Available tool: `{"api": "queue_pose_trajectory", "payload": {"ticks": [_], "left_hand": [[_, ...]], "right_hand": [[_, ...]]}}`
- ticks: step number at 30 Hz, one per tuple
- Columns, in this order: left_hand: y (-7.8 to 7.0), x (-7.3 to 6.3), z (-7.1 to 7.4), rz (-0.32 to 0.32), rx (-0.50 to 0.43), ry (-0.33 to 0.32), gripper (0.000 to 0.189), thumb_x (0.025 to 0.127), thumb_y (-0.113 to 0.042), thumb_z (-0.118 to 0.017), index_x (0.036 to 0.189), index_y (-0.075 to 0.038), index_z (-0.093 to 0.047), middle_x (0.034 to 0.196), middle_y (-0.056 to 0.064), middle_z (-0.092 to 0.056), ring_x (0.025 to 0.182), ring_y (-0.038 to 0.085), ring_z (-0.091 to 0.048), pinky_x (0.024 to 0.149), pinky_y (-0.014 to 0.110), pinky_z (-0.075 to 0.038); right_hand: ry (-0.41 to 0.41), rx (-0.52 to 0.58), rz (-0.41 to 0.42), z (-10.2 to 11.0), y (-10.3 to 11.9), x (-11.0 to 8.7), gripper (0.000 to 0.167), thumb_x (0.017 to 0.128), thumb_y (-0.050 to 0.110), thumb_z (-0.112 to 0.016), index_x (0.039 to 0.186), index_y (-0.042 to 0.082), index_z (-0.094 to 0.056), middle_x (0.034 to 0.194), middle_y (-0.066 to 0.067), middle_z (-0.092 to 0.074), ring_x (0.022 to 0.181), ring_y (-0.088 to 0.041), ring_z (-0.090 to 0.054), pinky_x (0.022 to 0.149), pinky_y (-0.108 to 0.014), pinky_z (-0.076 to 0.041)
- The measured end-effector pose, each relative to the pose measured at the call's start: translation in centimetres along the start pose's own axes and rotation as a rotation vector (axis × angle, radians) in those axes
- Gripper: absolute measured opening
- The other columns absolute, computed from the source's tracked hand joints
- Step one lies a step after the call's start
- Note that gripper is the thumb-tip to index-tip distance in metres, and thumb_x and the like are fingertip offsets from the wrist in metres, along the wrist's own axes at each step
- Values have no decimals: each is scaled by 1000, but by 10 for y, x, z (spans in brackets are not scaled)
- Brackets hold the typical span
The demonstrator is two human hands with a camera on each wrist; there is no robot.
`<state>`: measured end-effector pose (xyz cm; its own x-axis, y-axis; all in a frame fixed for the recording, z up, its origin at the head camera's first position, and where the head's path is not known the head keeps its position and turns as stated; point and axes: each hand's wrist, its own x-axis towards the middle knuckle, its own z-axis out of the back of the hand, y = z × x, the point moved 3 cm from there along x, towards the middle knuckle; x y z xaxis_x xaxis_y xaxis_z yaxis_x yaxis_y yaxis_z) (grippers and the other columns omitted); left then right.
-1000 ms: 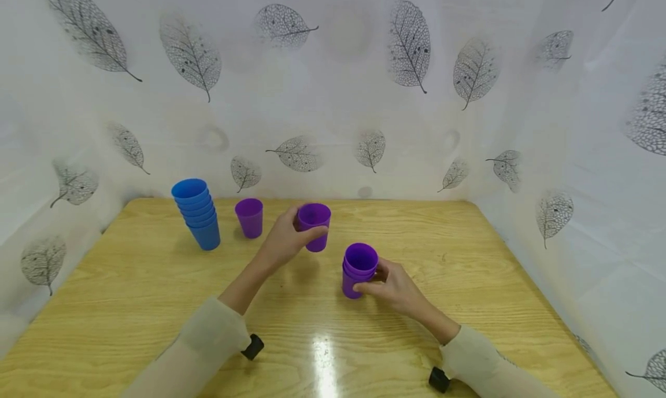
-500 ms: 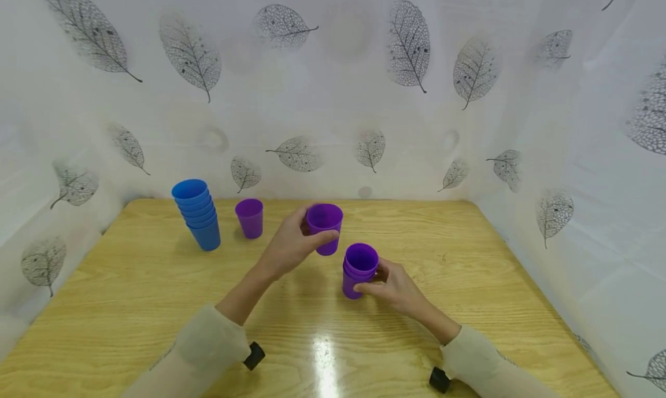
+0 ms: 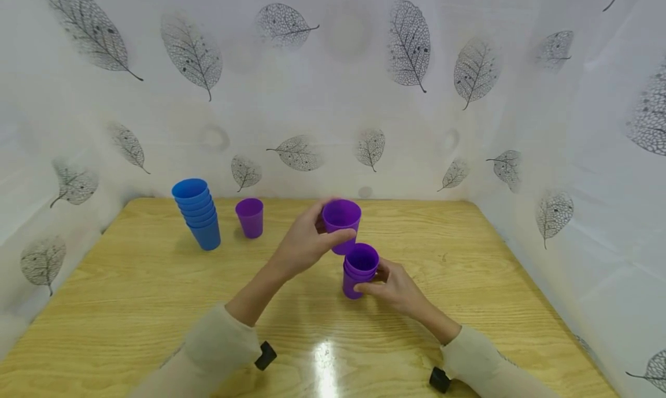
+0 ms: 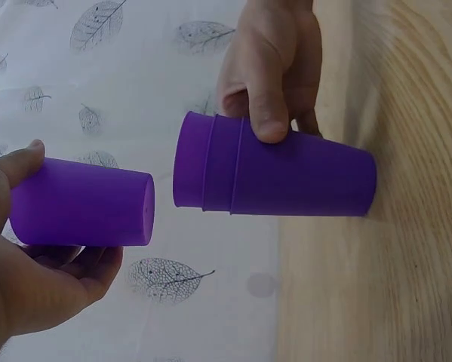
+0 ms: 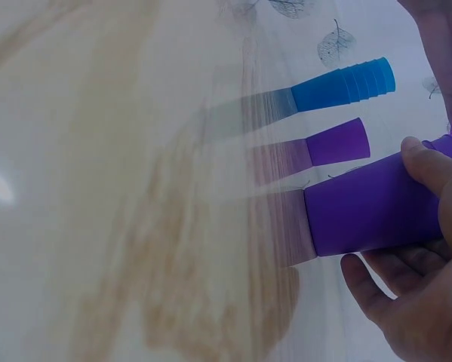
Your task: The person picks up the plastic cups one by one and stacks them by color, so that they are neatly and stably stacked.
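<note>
My left hand [image 3: 303,243] grips a single purple cup [image 3: 341,218] by its side, thumb in front. The cup is in the air, just behind and above a stack of purple cups [image 3: 356,277]; the left wrist view shows a small gap between its base and the stack's top rim. Three rims show on that stack [image 4: 301,177], which stands upright on the table. Around the stack's side my right hand [image 3: 398,288] has its thumb and fingers curled. In the right wrist view the stack's base [image 5: 361,211] meets the tabletop.
A tall stack of blue cups [image 3: 203,227] stands at the back left of the wooden table [image 3: 156,305]. Beside it is one upright purple cup [image 3: 250,220]. A white leaf-printed sheet [image 3: 333,85] hangs behind and along the sides.
My left hand has carried its purple cup rightward, from left of the purple stack to almost over it. My right hand and the stack have stayed in place.
</note>
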<state>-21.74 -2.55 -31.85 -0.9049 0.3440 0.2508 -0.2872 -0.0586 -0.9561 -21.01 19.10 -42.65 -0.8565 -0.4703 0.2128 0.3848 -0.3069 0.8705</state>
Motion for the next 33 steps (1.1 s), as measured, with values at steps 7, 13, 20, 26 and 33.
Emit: {"api": "queue_pose_trajectory", "payload": {"ticks": [7,13,20,26,33], "left_hand": [[-1,5,-14,-21,-26,19,62,92,-15,-79,146,-4,-51,122,11,-68,108,24,-68,93,37,-59],[3,7,-29,-7,-19,52,61,92,-14,-79,145,-3,-51,123,11,-68,109,25,-68,95,39,-58],[11,4,-37,4,53,52,65,90,-15,-81,146,-4,-51,126,8,-67,116,24,-66,99,40,-56],[16,0,-38,6,94,52,67,89,-17,-83,146,-5,-50,128,8,-67,119,26,-64,101,43,-54],[20,-4,-38,6,138,53,67,87,-20,-85,144,-7,-53,130,6,-66,120,26,-59,105,52,-48]], "right_hand": [[-7,12,-24,0,1,1,48,90,9,-81,133,-2,-63,119,-13,-73,104,-20,-71,92,-39,-60],[10,14,-15,-1,2,2,45,91,8,-80,131,-2,-63,121,-15,-72,104,-21,-71,92,-39,-60],[15,15,-18,-1,1,2,41,92,8,-78,128,-3,-65,119,-15,-72,102,-20,-71,91,-35,-60],[14,22,-33,0,1,1,47,92,9,-79,134,-3,-62,122,-16,-71,105,-25,-71,92,-34,-60],[13,25,-55,0,0,1,48,92,10,-79,135,-3,-62,122,-18,-71,105,-28,-71,90,-33,-60]]}}
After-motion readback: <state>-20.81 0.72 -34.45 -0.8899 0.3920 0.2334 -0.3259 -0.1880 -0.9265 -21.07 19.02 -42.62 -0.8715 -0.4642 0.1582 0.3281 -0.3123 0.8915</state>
